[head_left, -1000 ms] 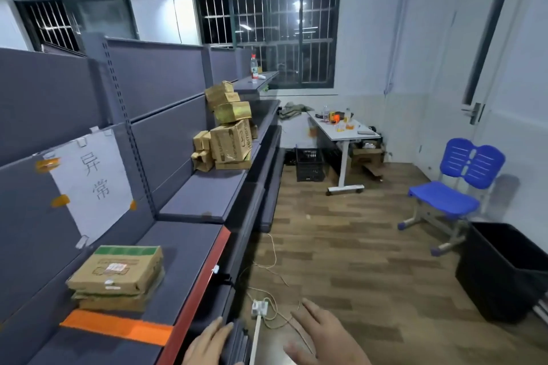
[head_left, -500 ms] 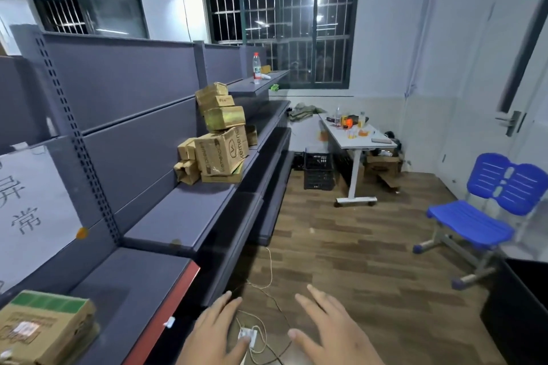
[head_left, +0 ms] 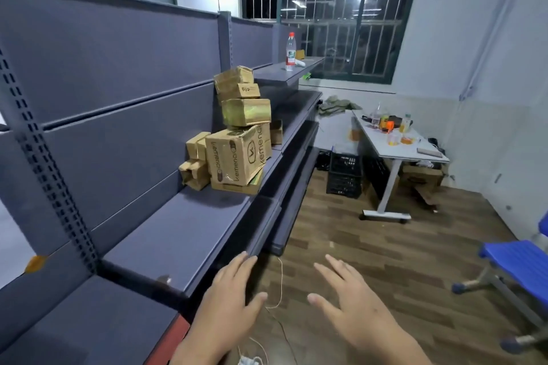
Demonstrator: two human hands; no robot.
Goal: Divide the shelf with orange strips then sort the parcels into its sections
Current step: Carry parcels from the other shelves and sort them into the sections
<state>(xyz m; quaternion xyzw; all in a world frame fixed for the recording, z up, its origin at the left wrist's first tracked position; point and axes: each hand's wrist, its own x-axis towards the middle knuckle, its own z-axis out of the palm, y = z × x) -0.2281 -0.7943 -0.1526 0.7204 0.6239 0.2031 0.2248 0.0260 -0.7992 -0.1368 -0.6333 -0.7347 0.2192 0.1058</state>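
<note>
Grey steel shelf [head_left: 184, 234], brown parcels [head_left: 237, 139] piled toward its far end, against the back panel and out to the front edge.

We hold both hands out empty over the wood floor [head_left: 370, 234]: our left hand [head_left: 228, 302] hangs at the shelf's front edge with fingers straight, our right hand [head_left: 353, 305] with fingers spread and relaxed. A thin cord [head_left: 280, 284] trails between them. A white table [head_left: 394, 145] stands by the far wall, a blue chair [head_left: 516, 264] at right.
</note>
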